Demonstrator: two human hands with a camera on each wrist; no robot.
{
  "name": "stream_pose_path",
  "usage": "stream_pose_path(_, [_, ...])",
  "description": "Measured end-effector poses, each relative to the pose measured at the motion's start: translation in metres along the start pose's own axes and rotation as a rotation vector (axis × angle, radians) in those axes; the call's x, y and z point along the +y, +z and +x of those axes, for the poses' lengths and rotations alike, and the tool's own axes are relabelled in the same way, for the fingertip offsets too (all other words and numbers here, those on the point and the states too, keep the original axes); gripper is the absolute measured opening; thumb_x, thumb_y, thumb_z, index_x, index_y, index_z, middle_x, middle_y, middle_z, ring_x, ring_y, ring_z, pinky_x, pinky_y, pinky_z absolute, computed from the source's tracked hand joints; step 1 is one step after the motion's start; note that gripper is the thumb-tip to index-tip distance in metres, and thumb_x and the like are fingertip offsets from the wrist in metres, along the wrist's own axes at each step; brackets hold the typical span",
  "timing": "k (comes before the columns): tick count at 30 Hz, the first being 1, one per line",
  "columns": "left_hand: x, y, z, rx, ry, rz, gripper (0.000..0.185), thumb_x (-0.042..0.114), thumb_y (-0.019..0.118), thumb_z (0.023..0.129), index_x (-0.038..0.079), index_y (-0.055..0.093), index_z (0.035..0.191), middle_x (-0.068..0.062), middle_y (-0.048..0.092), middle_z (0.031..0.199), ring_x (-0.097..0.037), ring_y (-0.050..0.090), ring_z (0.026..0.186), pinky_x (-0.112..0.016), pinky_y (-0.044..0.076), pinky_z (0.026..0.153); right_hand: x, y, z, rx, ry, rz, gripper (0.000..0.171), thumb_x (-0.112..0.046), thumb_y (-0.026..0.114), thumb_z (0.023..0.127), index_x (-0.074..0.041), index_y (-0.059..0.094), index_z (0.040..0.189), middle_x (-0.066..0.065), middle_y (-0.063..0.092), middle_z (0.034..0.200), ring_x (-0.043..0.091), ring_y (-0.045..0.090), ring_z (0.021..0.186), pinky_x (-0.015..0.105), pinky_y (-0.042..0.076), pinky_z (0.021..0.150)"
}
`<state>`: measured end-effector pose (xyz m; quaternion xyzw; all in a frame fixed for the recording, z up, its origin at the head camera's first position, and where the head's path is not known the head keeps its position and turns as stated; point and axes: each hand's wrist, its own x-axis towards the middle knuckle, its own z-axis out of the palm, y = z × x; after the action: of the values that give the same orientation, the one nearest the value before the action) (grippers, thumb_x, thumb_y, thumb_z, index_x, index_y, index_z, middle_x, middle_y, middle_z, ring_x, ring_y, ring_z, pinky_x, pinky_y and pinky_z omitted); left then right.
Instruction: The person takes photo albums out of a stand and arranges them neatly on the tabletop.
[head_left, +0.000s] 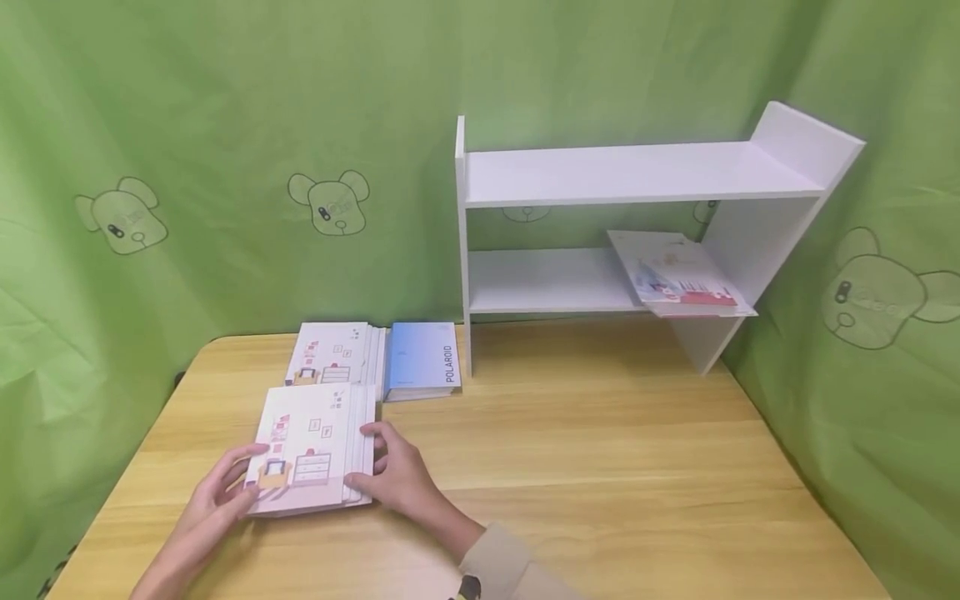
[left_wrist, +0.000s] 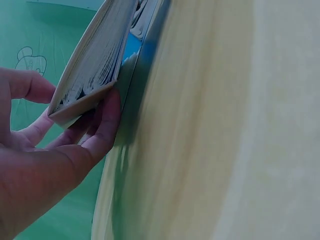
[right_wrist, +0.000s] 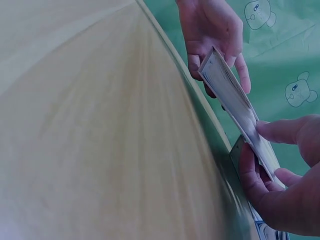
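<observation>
A stack of thin white books (head_left: 311,446) with a furniture drawing on the cover is at the near left of the wooden table (head_left: 600,467). My left hand (head_left: 225,487) grips its left edge, and my right hand (head_left: 390,475) grips its right edge. In the left wrist view the stack (left_wrist: 95,65) is tilted up off the table, with my left hand (left_wrist: 75,112) holding it thumb on top and fingers underneath. The right wrist view shows my right hand (right_wrist: 257,150) pinching the near end of the stack (right_wrist: 230,95).
A second stack of the same white books (head_left: 333,354) lies behind, beside a blue book marked POLAROID (head_left: 422,360). A white two-level shelf (head_left: 622,171) stands at the back right, with one book (head_left: 678,275) leaning on its lower board. Green cloth hangs all around.
</observation>
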<state>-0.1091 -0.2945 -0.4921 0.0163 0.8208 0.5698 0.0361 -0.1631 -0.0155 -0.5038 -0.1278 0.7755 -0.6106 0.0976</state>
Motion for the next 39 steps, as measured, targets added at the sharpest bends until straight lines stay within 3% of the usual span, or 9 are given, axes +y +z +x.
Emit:
stream_pose_path(4, [-0.0018, -0.0011, 0.0014, 0.000, -0.026, -0.018, 0.056, 0.005, 0.059, 0.100, 0.006, 0.038, 0.152, -0.036, 0.028, 0.158, 0.008, 0.048, 0.116, -0.015, 0.047, 0.092, 0.0003, 0.0009, 0.0002, 0.000, -0.001, -0.003, 0.069, -0.005, 0.087, 0.078, -0.007, 0.055, 0.138, 0.002, 0.064, 0.105, 0.009, 0.062, 0.075, 0.021, 0.057, 0.063])
stream_pose_path(9, [-0.0022, -0.0024, 0.0021, 0.000, -0.041, 0.002, 0.057, 0.004, 0.059, 0.099, 0.006, 0.038, 0.152, -0.035, 0.031, 0.157, -0.020, 0.050, 0.130, -0.014, 0.045, 0.092, 0.0012, 0.0023, 0.0004, -0.003, 0.001, -0.006, 0.068, -0.005, 0.087, 0.078, -0.007, 0.055, 0.137, 0.002, 0.064, 0.103, 0.009, 0.062, 0.075, 0.020, 0.057, 0.064])
stream_pose_path(11, [-0.0025, -0.0029, 0.0008, -0.006, -0.039, 0.008, 0.056, 0.005, 0.059, 0.100, 0.005, 0.038, 0.152, -0.034, 0.031, 0.158, -0.037, 0.044, 0.136, -0.013, 0.044, 0.093, 0.0018, 0.0032, 0.0000, -0.005, 0.005, -0.012, 0.068, -0.005, 0.087, 0.077, -0.007, 0.055, 0.137, 0.002, 0.064, 0.102, 0.008, 0.062, 0.074, 0.020, 0.057, 0.063])
stream_pose_path(14, [-0.0032, -0.0038, -0.0009, -0.016, -0.041, 0.009, 0.056, 0.007, 0.060, 0.100, 0.005, 0.039, 0.152, -0.034, 0.030, 0.158, -0.043, 0.039, 0.139, -0.011, 0.042, 0.093, 0.0028, 0.0047, -0.0002, -0.008, 0.007, -0.017, 0.069, -0.005, 0.088, 0.077, -0.007, 0.055, 0.137, 0.002, 0.064, 0.102, 0.007, 0.061, 0.073, 0.020, 0.056, 0.063])
stream_pose_path(15, [-0.0037, -0.0041, -0.0013, -0.021, -0.038, 0.010, 0.055, 0.008, 0.060, 0.101, 0.005, 0.038, 0.152, -0.034, 0.029, 0.159, -0.052, 0.032, 0.140, -0.010, 0.041, 0.093, 0.0029, 0.0052, -0.0001, -0.008, 0.007, -0.017, 0.069, -0.005, 0.088, 0.076, -0.006, 0.055, 0.137, 0.001, 0.064, 0.101, 0.007, 0.061, 0.073, 0.020, 0.056, 0.063])
stream_pose_path(26, [-0.0067, -0.0058, -0.0020, -0.017, -0.055, 0.045, 0.053, 0.011, 0.060, 0.101, 0.005, 0.041, 0.150, -0.033, 0.033, 0.157, -0.042, 0.040, 0.137, -0.010, 0.040, 0.093, 0.0036, 0.0073, -0.0001, -0.032, 0.027, -0.011, 0.070, -0.004, 0.087, 0.076, -0.002, 0.054, 0.138, 0.003, 0.061, 0.099, 0.007, 0.061, 0.075, 0.019, 0.057, 0.064])
stream_pose_path(31, [-0.0083, -0.0067, -0.0005, -0.022, -0.079, 0.051, 0.055, 0.011, 0.061, 0.101, 0.004, 0.040, 0.151, -0.036, 0.032, 0.157, -0.050, 0.036, 0.140, -0.011, 0.040, 0.093, 0.0021, 0.0055, 0.0005, -0.045, 0.021, -0.070, 0.068, -0.009, 0.088, 0.078, -0.002, 0.055, 0.137, 0.003, 0.063, 0.097, 0.007, 0.061, 0.076, 0.019, 0.056, 0.065])
stream_pose_path(39, [-0.0090, -0.0056, 0.0019, -0.025, -0.080, 0.074, 0.053, 0.008, 0.060, 0.101, 0.004, 0.041, 0.150, -0.034, 0.036, 0.155, -0.047, 0.045, 0.134, -0.015, 0.045, 0.091, 0.0003, 0.0021, 0.0016, -0.066, 0.012, -0.182, 0.067, -0.017, 0.089, 0.078, -0.002, 0.056, 0.134, 0.002, 0.067, 0.089, 0.004, 0.060, 0.073, 0.018, 0.054, 0.066])
